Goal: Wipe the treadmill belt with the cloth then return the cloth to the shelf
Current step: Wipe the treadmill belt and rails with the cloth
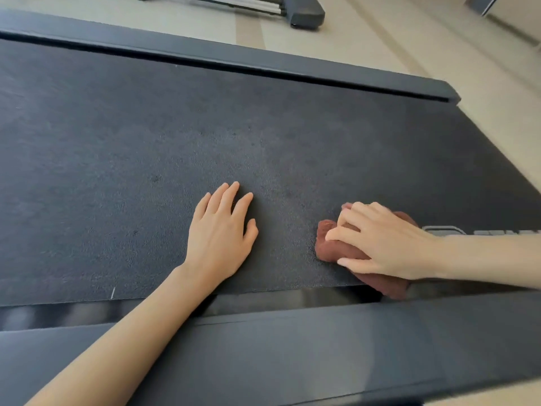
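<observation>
The dark textured treadmill belt (205, 136) fills most of the view. A bunched reddish-brown cloth (330, 244) lies on the belt near its near edge, at the right. My right hand (383, 241) rests on top of the cloth with the fingers bent over it, gripping the fabric against the belt. My left hand (222, 230) lies flat on the belt to the left of the cloth, fingers straight and spread, holding nothing. A gap of bare belt separates the two hands.
Dark side rails run along the far edge (263, 58) and the near edge (322, 347) of the belt. Beyond the far rail is pale floor (380, 39), with the base of another machine (304, 16) at the top. White lettering (445, 230) shows on the belt at the right.
</observation>
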The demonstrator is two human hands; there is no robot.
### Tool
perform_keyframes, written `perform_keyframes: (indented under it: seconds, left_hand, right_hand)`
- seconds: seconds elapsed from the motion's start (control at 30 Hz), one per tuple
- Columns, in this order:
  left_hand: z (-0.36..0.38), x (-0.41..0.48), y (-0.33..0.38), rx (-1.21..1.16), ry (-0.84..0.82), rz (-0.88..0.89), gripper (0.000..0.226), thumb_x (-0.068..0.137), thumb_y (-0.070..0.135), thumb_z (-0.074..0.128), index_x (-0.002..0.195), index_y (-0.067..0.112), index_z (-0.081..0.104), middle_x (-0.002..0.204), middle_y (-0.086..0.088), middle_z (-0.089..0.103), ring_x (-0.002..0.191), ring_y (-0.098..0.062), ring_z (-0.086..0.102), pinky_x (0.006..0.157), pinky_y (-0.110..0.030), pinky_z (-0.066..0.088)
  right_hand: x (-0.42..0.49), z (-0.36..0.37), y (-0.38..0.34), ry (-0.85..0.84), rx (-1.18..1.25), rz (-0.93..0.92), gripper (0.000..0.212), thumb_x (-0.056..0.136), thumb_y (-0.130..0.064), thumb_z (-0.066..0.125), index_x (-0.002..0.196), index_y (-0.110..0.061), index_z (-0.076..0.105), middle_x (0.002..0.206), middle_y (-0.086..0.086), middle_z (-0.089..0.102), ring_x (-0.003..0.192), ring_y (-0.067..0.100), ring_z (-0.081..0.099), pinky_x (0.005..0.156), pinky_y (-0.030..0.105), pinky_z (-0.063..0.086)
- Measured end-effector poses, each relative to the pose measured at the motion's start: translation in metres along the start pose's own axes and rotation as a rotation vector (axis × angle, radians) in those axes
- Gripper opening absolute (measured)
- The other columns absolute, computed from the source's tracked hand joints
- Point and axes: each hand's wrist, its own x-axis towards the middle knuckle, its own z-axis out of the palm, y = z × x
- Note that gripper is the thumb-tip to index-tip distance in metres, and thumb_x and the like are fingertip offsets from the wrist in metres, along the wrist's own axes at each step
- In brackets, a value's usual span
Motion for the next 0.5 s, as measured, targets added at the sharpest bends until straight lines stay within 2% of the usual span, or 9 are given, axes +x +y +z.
perform_keyframes:
  seconds: [0.1, 0.2, 0.27, 0.3, 0.33, 0.4, 0.43, 0.5]
  left_hand:
    - [-0.006, -0.003, -0.004, 0.035, -0.024, 0.023, 0.047, 0.095, 0.035, 0.039, 0.137, 0.015, 0.047, 0.147, -0.008, 0.038, 0.139, -0.025, 0.03, 0.114, -0.042, 0.019]
    - [-0.015, -0.012, -0.018, 0.095, -0.041, 0.076, 0.055, 0.09, 0.042, 0.026, 0.134, 0.019, 0.051, 0.144, -0.002, 0.045, 0.135, -0.025, 0.038, 0.111, -0.044, 0.027]
    - [-0.018, -0.016, -0.022, 0.093, -0.055, 0.08, 0.054, 0.09, 0.042, 0.026, 0.132, 0.022, 0.053, 0.142, 0.001, 0.047, 0.134, -0.024, 0.039, 0.111, -0.044, 0.026]
    - [-0.019, -0.017, -0.022, 0.09, -0.064, 0.073, 0.054, 0.089, 0.041, 0.026, 0.132, 0.023, 0.053, 0.142, 0.002, 0.046, 0.135, -0.023, 0.038, 0.111, -0.043, 0.025]
    - [-0.019, -0.016, -0.021, 0.087, -0.072, 0.066, 0.054, 0.089, 0.042, 0.025, 0.133, 0.024, 0.052, 0.143, 0.003, 0.045, 0.136, -0.022, 0.037, 0.112, -0.042, 0.024]
    - [-0.019, -0.016, -0.02, 0.075, -0.084, 0.063, 0.054, 0.089, 0.041, 0.025, 0.134, 0.024, 0.051, 0.144, 0.003, 0.043, 0.137, -0.021, 0.035, 0.113, -0.041, 0.023]
    - [-0.02, -0.017, -0.02, 0.071, -0.088, 0.061, 0.054, 0.089, 0.04, 0.026, 0.134, 0.024, 0.051, 0.144, 0.003, 0.044, 0.137, -0.021, 0.035, 0.114, -0.041, 0.023]
    - [-0.024, -0.021, -0.021, 0.075, -0.094, 0.071, 0.052, 0.089, 0.038, 0.029, 0.132, 0.021, 0.053, 0.142, 0.001, 0.046, 0.136, -0.022, 0.037, 0.113, -0.042, 0.024]
  right_hand:
    - [0.006, 0.002, 0.007, 0.059, -0.046, -0.233, 0.037, 0.086, -0.052, 0.044, 0.106, -0.025, 0.06, 0.097, 0.002, 0.057, 0.102, 0.028, 0.051, 0.08, 0.042, 0.05]
    - [0.027, 0.015, 0.016, 0.119, 0.006, -0.458, 0.032, 0.086, -0.049, 0.051, 0.103, -0.023, 0.058, 0.095, 0.004, 0.058, 0.087, 0.027, 0.052, 0.077, 0.044, 0.049]
    - [0.054, 0.023, 0.036, 0.173, -0.008, -0.687, 0.028, 0.086, -0.043, 0.055, 0.101, -0.02, 0.058, 0.091, 0.007, 0.059, 0.08, 0.028, 0.052, 0.077, 0.043, 0.047]
    - [0.072, 0.023, 0.047, 0.198, -0.005, -0.73, 0.026, 0.086, -0.041, 0.055, 0.102, -0.021, 0.057, 0.092, 0.007, 0.058, 0.079, 0.028, 0.053, 0.077, 0.041, 0.046]
    - [0.091, 0.022, 0.056, 0.226, 0.01, -0.708, 0.026, 0.086, -0.04, 0.054, 0.103, -0.021, 0.058, 0.094, 0.007, 0.057, 0.081, 0.028, 0.053, 0.078, 0.04, 0.045]
    - [0.126, 0.026, 0.073, 0.281, 0.011, -0.514, 0.032, 0.086, -0.042, 0.05, 0.103, -0.02, 0.064, 0.097, 0.008, 0.057, 0.086, 0.029, 0.054, 0.077, 0.039, 0.043]
    - [0.144, 0.029, 0.078, 0.299, 0.031, -0.33, 0.038, 0.085, -0.045, 0.047, 0.106, -0.019, 0.065, 0.098, 0.009, 0.057, 0.091, 0.031, 0.055, 0.077, 0.039, 0.043]
    - [0.186, 0.031, 0.077, 0.307, 0.124, 0.219, 0.044, 0.087, -0.047, 0.041, 0.117, -0.019, 0.059, 0.108, 0.012, 0.053, 0.103, 0.036, 0.051, 0.082, 0.044, 0.042]
